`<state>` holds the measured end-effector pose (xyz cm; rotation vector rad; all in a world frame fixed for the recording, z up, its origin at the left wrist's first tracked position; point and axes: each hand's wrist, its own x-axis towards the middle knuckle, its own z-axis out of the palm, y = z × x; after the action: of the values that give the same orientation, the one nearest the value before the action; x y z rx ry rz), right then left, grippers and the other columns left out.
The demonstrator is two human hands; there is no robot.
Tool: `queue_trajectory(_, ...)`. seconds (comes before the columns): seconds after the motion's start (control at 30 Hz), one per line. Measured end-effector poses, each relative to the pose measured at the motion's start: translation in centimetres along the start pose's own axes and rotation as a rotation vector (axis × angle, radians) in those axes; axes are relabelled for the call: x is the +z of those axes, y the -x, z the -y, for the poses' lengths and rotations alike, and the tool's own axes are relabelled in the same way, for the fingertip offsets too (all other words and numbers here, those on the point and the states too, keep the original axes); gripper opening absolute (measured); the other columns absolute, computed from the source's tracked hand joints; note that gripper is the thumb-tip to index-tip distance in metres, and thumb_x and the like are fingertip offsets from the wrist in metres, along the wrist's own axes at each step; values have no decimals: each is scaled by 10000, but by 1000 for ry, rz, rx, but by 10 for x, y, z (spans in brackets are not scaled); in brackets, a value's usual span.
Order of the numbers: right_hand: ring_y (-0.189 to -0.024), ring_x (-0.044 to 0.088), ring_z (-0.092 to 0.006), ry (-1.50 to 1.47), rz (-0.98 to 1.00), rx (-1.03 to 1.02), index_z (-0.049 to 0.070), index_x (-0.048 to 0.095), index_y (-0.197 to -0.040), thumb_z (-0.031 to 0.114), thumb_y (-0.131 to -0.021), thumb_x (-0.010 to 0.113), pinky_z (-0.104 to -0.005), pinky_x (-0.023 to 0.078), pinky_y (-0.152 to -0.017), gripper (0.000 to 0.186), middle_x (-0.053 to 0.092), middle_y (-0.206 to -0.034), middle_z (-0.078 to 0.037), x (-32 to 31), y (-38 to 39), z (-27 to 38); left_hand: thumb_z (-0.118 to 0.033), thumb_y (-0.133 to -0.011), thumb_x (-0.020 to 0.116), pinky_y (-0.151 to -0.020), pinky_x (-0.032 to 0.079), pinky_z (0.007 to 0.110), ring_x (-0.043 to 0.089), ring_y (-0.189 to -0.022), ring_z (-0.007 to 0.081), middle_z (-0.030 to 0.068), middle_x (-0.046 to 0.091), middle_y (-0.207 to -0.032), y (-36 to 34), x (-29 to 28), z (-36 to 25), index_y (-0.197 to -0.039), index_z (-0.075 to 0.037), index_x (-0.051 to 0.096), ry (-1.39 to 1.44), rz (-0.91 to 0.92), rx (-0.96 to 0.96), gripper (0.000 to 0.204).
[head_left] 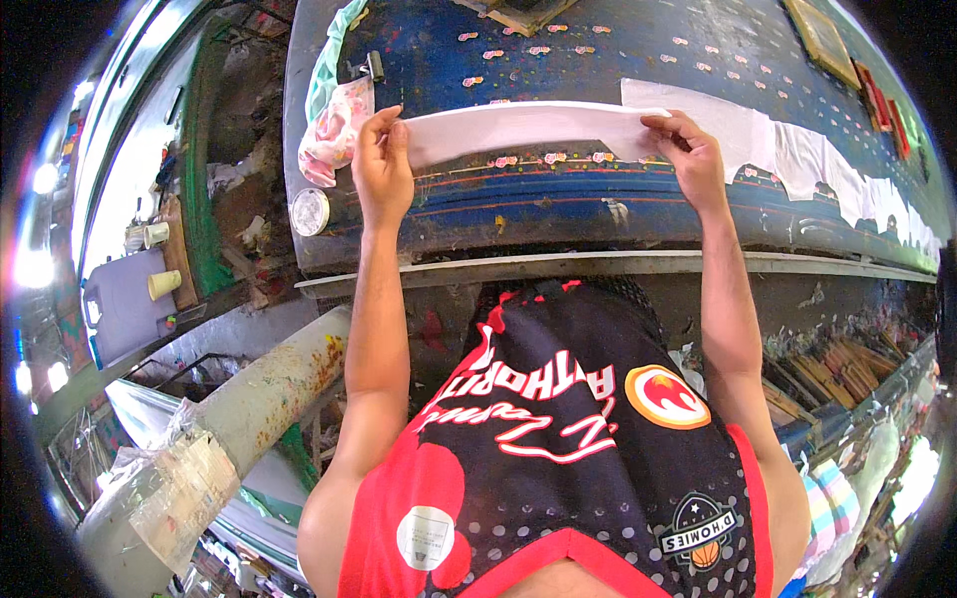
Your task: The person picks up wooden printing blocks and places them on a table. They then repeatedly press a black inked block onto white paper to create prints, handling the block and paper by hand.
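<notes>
A piece of white fabric point(518, 130) is stretched between my two hands above a long blue printing table point(469, 234). My left hand point(383, 159) pinches its left end between thumb and fingers. At the other end, my right hand point(688, 149) grips the fabric near its upper corner. Close to the right hand, another white cloth piece point(743, 130) lies flat on the table. Beside my left hand rests a bunched floral cloth point(339, 125), with a mint-green cloth point(331, 60) beyond it. Small colourful printed motifs point(538, 50) dot the tabletop in rows.
A round white lid or tub point(310, 212) sits at the table's left corner, near a black clip point(374, 66). More white pieces point(867, 194) run along the right side. Wooden frames point(822, 40) lie at the far edge. A large pipe point(249, 409) stands at lower left.
</notes>
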<state>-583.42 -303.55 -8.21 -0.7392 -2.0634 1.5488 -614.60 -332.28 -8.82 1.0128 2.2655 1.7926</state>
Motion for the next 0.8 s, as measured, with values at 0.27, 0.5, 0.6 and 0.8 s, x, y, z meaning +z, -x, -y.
queue_trajectory(0.27, -932, 678, -77, -116, -52, 79, 45, 716, -1359, -15, -933, 788, -256, 565, -822, 436, 735, -1191, -37, 30, 9, -59, -187, -1014, 788, -778, 576, 271, 714, -845, 95, 63, 788, -963, 3, 7, 50, -1082, 10, 779, -106, -101, -86, 210)
queue_trajectory(0.5, -935, 709, -136, 57, -90, 33, 59, 678, -1415, 28, -950, 780, -281, 582, -857, 478, 629, -1436, -100, 38, -26, -74, -175, -1009, 772, -759, 575, 268, 727, -807, 107, 75, 792, -910, -23, 34, 93, -1068, 8, 783, -164, -48, -155, 192)
queue_trajectory(0.6, -967, 709, -151, 203, -42, 35, 60, 664, -1438, 40, -971, 754, -290, 584, -872, 476, 618, -1453, -111, 35, -40, -70, -188, -1007, 774, -760, 574, 268, 727, -810, 106, 83, 791, -909, -30, 38, 107, -1065, 9, 782, -200, -49, -99, 205)
queue_trajectory(0.8, -1024, 686, -155, 155, -16, 49, 74, 652, -1465, 53, -976, 740, -298, 585, -874, 497, 622, -1447, -108, 35, -49, -73, -206, -1008, 775, -727, 568, 290, 722, -778, 116, 81, 784, -893, -31, 43, 112, -1068, -3, 781, -221, -64, -156, 211)
